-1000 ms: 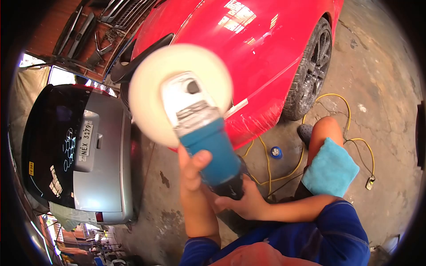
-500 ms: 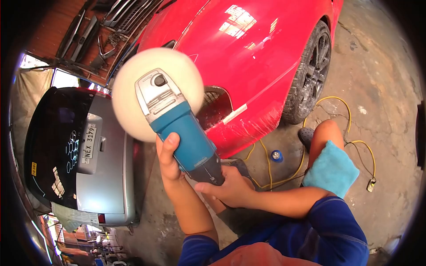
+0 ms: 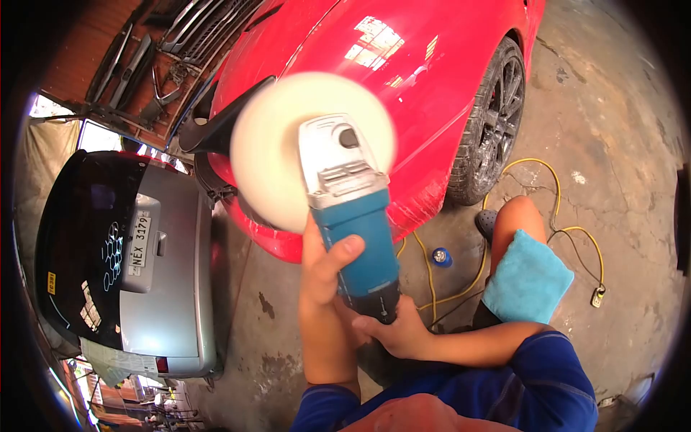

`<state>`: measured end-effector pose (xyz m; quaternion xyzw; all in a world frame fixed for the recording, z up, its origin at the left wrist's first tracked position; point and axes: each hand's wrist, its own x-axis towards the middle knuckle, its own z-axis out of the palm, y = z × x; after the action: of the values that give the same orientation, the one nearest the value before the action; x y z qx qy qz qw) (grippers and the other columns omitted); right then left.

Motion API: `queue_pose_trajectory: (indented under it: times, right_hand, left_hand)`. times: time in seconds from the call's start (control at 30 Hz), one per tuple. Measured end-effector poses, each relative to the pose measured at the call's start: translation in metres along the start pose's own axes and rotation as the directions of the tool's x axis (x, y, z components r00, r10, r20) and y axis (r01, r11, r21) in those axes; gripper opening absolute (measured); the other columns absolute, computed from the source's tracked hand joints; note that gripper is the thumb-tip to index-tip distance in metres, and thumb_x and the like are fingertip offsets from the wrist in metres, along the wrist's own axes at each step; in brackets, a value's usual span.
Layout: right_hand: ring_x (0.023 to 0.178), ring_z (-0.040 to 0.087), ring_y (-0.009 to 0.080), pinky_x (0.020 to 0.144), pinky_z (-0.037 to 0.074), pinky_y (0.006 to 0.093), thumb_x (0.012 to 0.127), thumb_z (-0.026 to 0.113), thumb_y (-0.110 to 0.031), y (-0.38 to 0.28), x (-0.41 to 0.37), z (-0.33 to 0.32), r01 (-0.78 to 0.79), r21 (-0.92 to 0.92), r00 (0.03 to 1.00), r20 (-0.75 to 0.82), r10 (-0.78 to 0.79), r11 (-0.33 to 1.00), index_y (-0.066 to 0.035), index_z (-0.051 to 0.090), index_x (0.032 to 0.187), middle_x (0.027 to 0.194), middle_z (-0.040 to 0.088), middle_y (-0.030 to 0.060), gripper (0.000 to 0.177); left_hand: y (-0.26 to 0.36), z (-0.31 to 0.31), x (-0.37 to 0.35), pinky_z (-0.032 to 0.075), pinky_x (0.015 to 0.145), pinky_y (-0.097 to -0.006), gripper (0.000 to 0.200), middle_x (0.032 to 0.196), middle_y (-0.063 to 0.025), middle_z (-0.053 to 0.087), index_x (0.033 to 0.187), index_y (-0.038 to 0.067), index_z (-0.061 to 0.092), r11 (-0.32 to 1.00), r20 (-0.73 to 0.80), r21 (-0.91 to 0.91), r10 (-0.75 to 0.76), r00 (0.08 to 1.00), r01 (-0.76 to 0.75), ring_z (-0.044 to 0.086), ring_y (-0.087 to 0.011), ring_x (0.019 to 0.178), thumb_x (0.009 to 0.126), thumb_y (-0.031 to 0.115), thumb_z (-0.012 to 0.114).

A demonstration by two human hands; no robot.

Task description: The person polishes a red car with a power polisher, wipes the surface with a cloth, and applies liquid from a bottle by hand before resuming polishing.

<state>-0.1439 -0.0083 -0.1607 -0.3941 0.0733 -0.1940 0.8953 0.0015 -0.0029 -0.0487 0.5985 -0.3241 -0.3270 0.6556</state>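
Observation:
A blue-and-silver polisher [image 3: 360, 237] with a big round cream pad [image 3: 266, 158] is held up in front of the red car [image 3: 425, 115]. My left hand [image 3: 324, 270] is wrapped round the side of its blue body, thumb on top, other fingers mostly hidden beneath. Around the dark rear end, my right hand [image 3: 403, 331] is closed on the handle. The pad overlaps the car's front corner in this view, and its edge looks blurred. Whitish smears run along the lower bumper.
A silver vehicle [image 3: 162, 317] stands on the left. A blue cloth [image 3: 529, 277] lies over my bent knee. On the concrete floor are a yellow cord [image 3: 558, 180] and a small blue container [image 3: 441, 257]. Grilles and trim parts [image 3: 209, 36] lie at upper left.
Both hands have carried the polisher to the right, and its body now stands more upright. The pad has shifted right across the car's front. The view has moved slightly.

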Motion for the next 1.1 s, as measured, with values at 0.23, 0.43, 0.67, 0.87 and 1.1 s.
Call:
queue_pose_trajectory:
  times: [0.23,0.43,0.67,0.87,1.1]
  right_hand:
    - [0.083,0.068,0.0094,0.074,0.055,0.0294,0.097,0.086,-0.025,-0.025,0.044,0.020,-0.113,-0.182,0.981,0.137,0.139,0.977,-0.001,0.071,0.127,0.094,0.075,0.0007,0.041]
    - [0.087,0.069,0.0086,0.077,0.056,0.0301,0.096,0.087,-0.026,-0.013,0.045,0.017,-0.151,-0.188,0.980,0.103,0.172,0.971,0.000,0.072,0.127,0.096,0.076,0.0009,0.042]
    - [0.102,0.073,0.0135,0.088,0.058,0.0317,0.096,0.087,-0.029,0.002,-0.004,-0.003,-0.048,-0.016,0.999,-0.022,0.047,0.999,0.000,0.069,0.134,0.113,0.078,0.0059,0.051]
    - [0.084,0.067,0.0088,0.072,0.055,0.0285,0.100,0.083,-0.026,-0.004,0.011,0.010,0.072,0.024,0.997,-0.032,-0.071,0.997,-0.002,0.072,0.117,0.092,0.073,0.0010,0.032]
    - [0.085,0.067,0.0072,0.072,0.054,0.0279,0.098,0.085,-0.025,-0.041,0.048,0.014,-0.221,-0.074,0.961,0.154,0.230,0.973,-0.002,0.074,0.120,0.096,0.074,-0.0001,0.033]
  left_hand:
    - [0.023,-0.049,0.006,0.069,0.067,-0.0441,0.081,0.110,-0.0223,0.071,0.136,-0.011,0.057,0.971,-0.119,0.179,0.181,0.976,-0.159,0.078,-0.0309,0.084,0.089,0.051,0.077]
    - [0.020,-0.050,0.006,0.069,0.068,-0.0434,0.077,0.112,-0.0233,0.073,0.137,-0.011,0.056,0.969,-0.117,0.166,0.204,0.972,-0.183,0.078,-0.0302,0.084,0.091,0.047,0.077]
    - [-0.008,0.001,0.003,0.062,0.085,-0.0368,0.082,0.122,-0.0177,0.067,0.150,-0.003,0.047,1.000,0.046,0.021,-0.002,0.999,0.002,0.071,-0.0238,0.099,0.085,0.031,0.082]
    - [0.004,-0.008,0.010,0.063,0.083,-0.0370,0.079,0.118,-0.0184,0.068,0.149,-0.003,0.047,0.998,0.067,0.051,0.034,0.997,-0.037,0.072,-0.0251,0.098,0.087,0.031,0.080]
    - [0.028,-0.043,0.022,0.063,0.074,-0.0367,0.074,0.111,-0.0177,0.069,0.146,-0.004,0.050,0.982,-0.087,0.125,0.150,0.985,-0.138,0.073,-0.0243,0.088,0.090,0.037,0.076]
